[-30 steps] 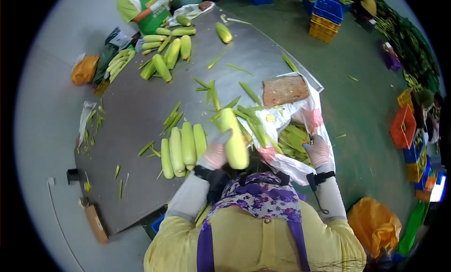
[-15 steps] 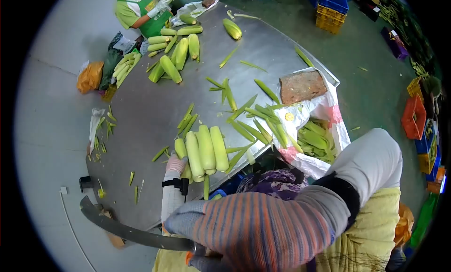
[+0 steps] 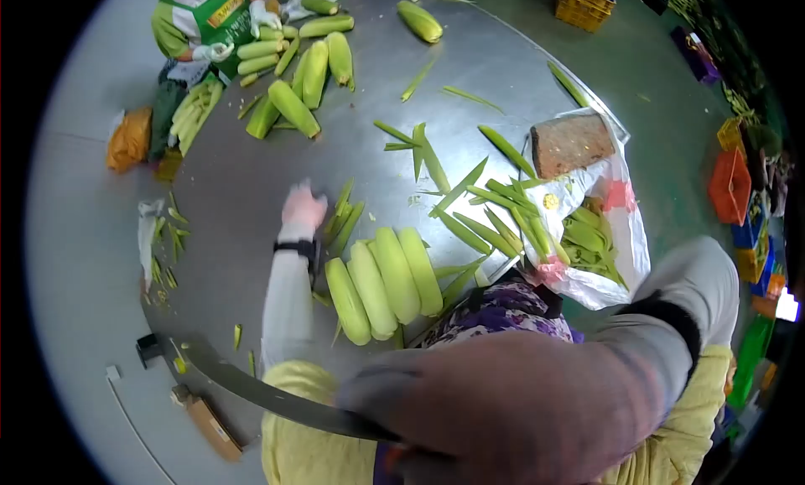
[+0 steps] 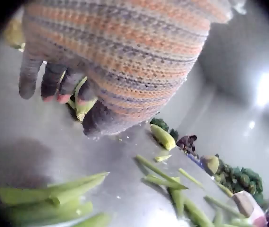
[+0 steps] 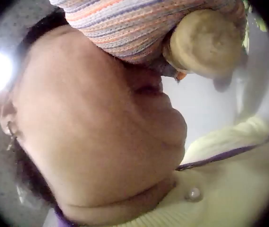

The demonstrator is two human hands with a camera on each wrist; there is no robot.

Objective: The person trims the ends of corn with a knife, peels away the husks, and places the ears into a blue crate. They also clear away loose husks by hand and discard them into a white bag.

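I am reading the clock from the middle of the head view. At about 10 o'clock, I am holding my left hand (image 3: 303, 208) over the table (image 3: 226, 225). In the left wrist view its grip is showing spread, with the gloved fingers (image 4: 29, 78) standing apart. Whether it is touching the table, I cannot tell. Just beside it, toward 3 o'clock, some husk leaves (image 3: 345, 218) are lying.

At 5 o'clock, close to the camera and blurred, my right hand (image 3: 511, 405) is gripping a curved knife (image 3: 268, 393). Its grip is wrapping round the handle (image 5: 208, 42), whose round end is showing in the right wrist view. The blade is pointing from the hand toward 8 o'clock.

Four pale green corn ears (image 3: 384, 288) are lying side by side, touching, between 6 and 7 o'clock, close to the table's near edge.

At 3 o'clock a white sack (image 3: 633, 242) with pink patches is holding green leaves (image 3: 587, 238), and a brown block (image 3: 574, 145) is resting on its far part, toward 2 o'clock. A pile of corn (image 3: 293, 108) is lying at 11 o'clock; behind it a person in a green apron (image 3: 222, 20) is standing. A single ear (image 3: 419, 21) is lying at 12 o'clock.
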